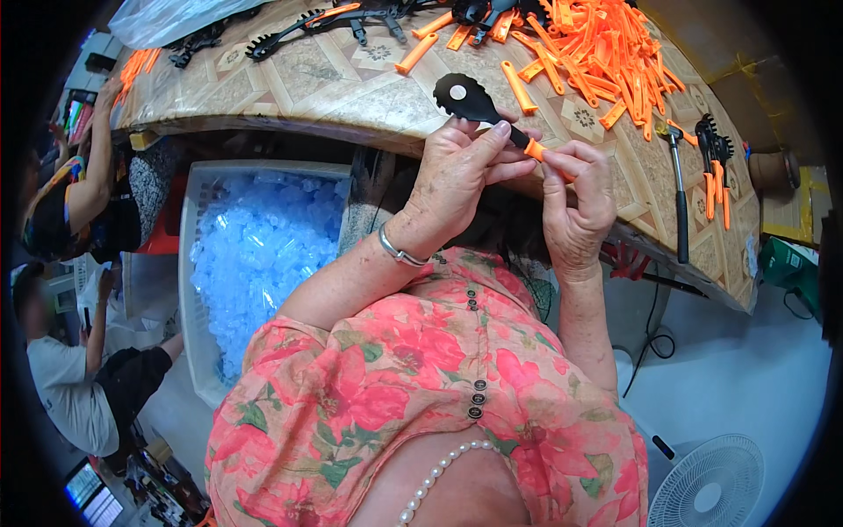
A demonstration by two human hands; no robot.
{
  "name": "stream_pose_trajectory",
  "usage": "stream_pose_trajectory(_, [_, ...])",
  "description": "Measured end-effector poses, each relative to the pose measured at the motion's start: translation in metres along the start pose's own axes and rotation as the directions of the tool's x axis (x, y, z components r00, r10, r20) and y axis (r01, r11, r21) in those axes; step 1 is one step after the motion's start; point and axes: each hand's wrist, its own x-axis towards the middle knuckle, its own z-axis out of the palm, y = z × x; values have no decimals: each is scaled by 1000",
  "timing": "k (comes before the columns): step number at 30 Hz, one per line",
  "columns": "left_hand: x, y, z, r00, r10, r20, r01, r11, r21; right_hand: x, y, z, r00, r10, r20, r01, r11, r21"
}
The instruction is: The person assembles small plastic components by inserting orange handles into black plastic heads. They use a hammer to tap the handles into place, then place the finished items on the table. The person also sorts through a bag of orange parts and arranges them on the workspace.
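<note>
A black, toothed spoon with an orange handle is being gripped at its neck by the left hand and handle by the right hand, its bowl projecting far-left of both.

the left hand, just beyond the bracelet, pinches with thumb and fingers. the right hand, right of the bracelet, pinches too, its forearm upright.

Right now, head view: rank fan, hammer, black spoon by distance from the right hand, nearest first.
1. Black spoon: held, extending leftward from the right hand.
2. Hammer: on the tabletop, rightward.
3. Fan: lower right of the picture.
</note>
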Motion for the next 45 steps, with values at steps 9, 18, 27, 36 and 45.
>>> stream_pose_trajectory(9, [-3,0,1,999,-2,37,1,1000,21,-8,0,6,982,191,-4,-189,972,141])
stream_pose_trajectory(18, [-10,1,7,994,108,31,-110,989,99,-9,-10,11,906,422,35,-410,854,321])
stream_pose_trajectory(27, [-12,-3,1,991,121,48,-128,972,197,-9,-10,6,845,509,165,-528,745,408])
stream_pose_trajectory(36, [-12,1,-5,996,80,24,-84,979,186,-6,-12,2,867,467,173,-498,828,258])
stream_pose_trajectory(45, [-12,3,-8,997,75,29,-78,989,126,-6,-14,6,932,349,96,-361,915,179])
